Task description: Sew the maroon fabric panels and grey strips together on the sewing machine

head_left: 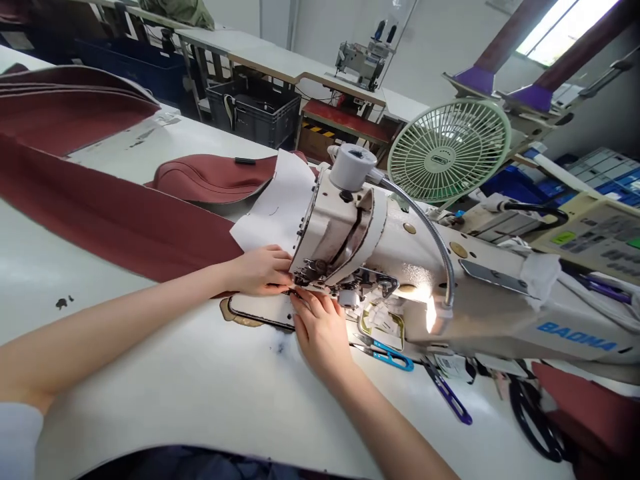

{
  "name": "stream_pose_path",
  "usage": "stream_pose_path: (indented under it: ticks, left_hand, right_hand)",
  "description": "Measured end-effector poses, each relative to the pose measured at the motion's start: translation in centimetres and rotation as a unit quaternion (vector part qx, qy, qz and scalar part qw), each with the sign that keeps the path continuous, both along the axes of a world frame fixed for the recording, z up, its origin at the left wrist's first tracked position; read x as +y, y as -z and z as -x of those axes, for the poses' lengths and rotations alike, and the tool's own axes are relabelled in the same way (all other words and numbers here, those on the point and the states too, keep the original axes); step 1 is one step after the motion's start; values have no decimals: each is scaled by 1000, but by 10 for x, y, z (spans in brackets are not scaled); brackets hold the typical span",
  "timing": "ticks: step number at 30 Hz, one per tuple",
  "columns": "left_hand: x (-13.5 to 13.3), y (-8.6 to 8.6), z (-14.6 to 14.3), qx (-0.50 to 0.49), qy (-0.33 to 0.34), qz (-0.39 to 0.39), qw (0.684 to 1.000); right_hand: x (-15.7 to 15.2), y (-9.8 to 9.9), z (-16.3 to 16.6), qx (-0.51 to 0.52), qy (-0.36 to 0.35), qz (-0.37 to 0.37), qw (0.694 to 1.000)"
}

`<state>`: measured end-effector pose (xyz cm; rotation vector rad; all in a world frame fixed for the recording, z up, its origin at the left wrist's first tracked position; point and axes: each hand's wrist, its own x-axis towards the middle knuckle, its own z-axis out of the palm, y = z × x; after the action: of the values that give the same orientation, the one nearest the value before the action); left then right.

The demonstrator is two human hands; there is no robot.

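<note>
At the sewing machine (340,233), both hands meet beside the needle area. My left hand (260,270) is closed, its fingers and thumb together at the near edge of the maroon sheet material (165,223); the machine head hides part of the fingertips. The sheet stretches away to the left across the table. My right hand (323,330) lies palm down with fingers stretched out on the machine bed (263,310), fingertips close to those of the left. What lies under the right fingertips is too small to tell. A white sheet (280,207) stands behind my left hand.
A stitched maroon piece (210,177) lies behind the sheet. Right of my hand are a small tray (383,323), blue thread snips (393,357), purple snips (450,393) and black-handled scissors (535,420). A green fan (450,150) stands behind the machine.
</note>
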<state>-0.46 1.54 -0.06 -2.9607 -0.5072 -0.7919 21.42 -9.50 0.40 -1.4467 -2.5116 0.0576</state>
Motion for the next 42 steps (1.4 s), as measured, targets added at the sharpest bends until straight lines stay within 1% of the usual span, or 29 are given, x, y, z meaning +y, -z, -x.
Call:
stream_pose_path:
  ticks: [5,11,17,24,30,32,33,34,35,36,37,38,39,40,41,42]
  left_hand:
    - [8,-2,-1,5,-3,4,1000]
    - [11,0,0,12,-5,4,1000]
    - [13,3,0,18,-4,13,1000]
    - [11,-5,0,11,1,26,1000]
    - [9,-3,-4,16,-13,44,999]
    - [12,-9,0,27,-12,59,998]
    - [15,-15,5,34,-25,66,997]
    - [21,-23,13,40,-57,75,995]
    - [28,-31,23,44,-114,84,989]
    - [38,-40,36,46,-195,93,975]
    - [48,-48,51,56,-290,107,949]
    - [58,-54,66,75,-380,126,913]
    - [67,-57,81,105,-454,150,872]
    - [74,-58,95,144,-499,179,835]
    - [78,-56,107,172,-522,200,811]
    - [78,-53,117,193,-534,215,795]
  right_hand:
    - [2,1,-1,24,-7,-17,1000]
    - [2,-1,0,40,-18,-31,999]
    - [2,-2,0,39,-11,-33,999]
    - [4,1,-2,27,-14,-35,999]
    - [8,-1,-4,30,-35,-54,997]
    - [9,-1,-5,37,-45,-69,996]
    - [10,-1,-6,41,-50,-75,995]
    - [10,-1,-7,46,-55,-80,994]
    - [10,-1,-7,52,-60,-84,993]
    - [11,-1,-8,58,-63,-87,992]
    - [11,0,-9,65,-66,-89,992]
    - [11,0,-9,70,-68,-91,991]
    - [12,1,-10,74,-69,-92,991]
    - [12,1,-10,77,-70,-95,990]
    - [13,2,-10,80,-71,-97,990]
    - [13,3,-11,83,-72,-99,989]
